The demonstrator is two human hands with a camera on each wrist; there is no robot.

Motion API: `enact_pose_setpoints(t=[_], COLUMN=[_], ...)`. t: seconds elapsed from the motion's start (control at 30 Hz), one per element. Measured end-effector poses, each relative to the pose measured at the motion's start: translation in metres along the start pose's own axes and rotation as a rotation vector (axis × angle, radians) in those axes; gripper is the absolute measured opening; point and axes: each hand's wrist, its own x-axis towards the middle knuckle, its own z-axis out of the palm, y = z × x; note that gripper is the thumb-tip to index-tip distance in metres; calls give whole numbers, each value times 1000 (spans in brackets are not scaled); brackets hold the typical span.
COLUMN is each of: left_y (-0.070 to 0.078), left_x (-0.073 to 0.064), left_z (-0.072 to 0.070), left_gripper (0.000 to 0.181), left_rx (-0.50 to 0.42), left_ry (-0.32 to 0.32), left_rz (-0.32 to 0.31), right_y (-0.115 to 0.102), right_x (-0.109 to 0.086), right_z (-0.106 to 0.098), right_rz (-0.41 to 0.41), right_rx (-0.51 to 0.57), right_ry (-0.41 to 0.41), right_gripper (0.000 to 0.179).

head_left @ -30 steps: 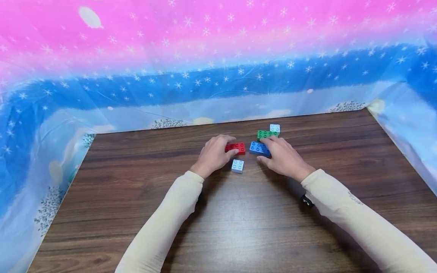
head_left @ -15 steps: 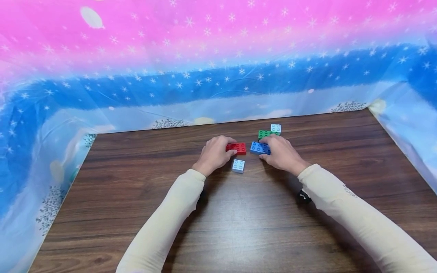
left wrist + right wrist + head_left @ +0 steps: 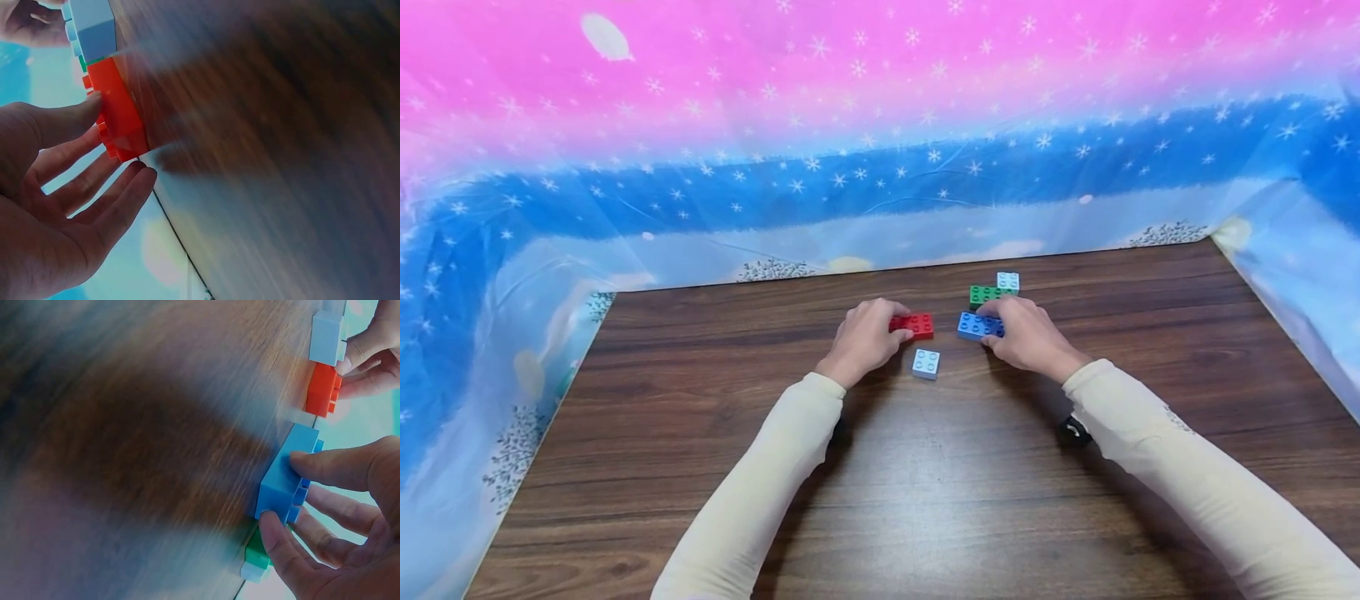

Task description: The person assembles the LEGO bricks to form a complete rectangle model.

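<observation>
In the head view my left hand [image 3: 862,340] holds the left part of a red toy building brick [image 3: 917,326], thumb at its near side. The left wrist view shows the thumb against the studded side of that red brick [image 3: 119,103]. My right hand [image 3: 1032,337] pinches a blue brick [image 3: 973,326] at its right part; in the right wrist view its thumb rests on the long face of the blue brick [image 3: 284,478]. Both bricks lie on the table, apart, with a gap between them. A small pale-blue brick [image 3: 926,364] lies in front of the red one.
Behind the right hand lies a green brick [image 3: 987,296], with another small pale brick [image 3: 1008,281] at its back right. The dark wooden table [image 3: 917,500] meets a pink and blue snowflake curtain [image 3: 865,183] at its back and sides.
The red brick has shifted slightly left with my left hand, and the blue brick slightly right with my right hand, so their gap is wider. My right thumb has closed in on the blue brick.
</observation>
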Motion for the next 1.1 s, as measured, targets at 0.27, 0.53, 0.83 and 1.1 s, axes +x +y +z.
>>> enact_pose_setpoints(t=[0.27,0.53,0.83,1.1], left_y=[-6,-13,-18,-21], left_x=[-8,-17,-29,-39], left_z=[-5,-9,-12,-14], left_gripper=[31,32,32,32], left_rx=[7,0,13,24], left_ry=[1,3,-2,-9], left_rz=[2,9,15,27], right_y=[6,14,18,21], right_x=[-6,-10,-20,-25], right_z=[-4,-6,-9,-10], right_rz=[-19,-30,-38,-39], right_rx=[1,-5,17,23], right_ry=[2,4,-6,-5], right_gripper=[41,40,40,38])
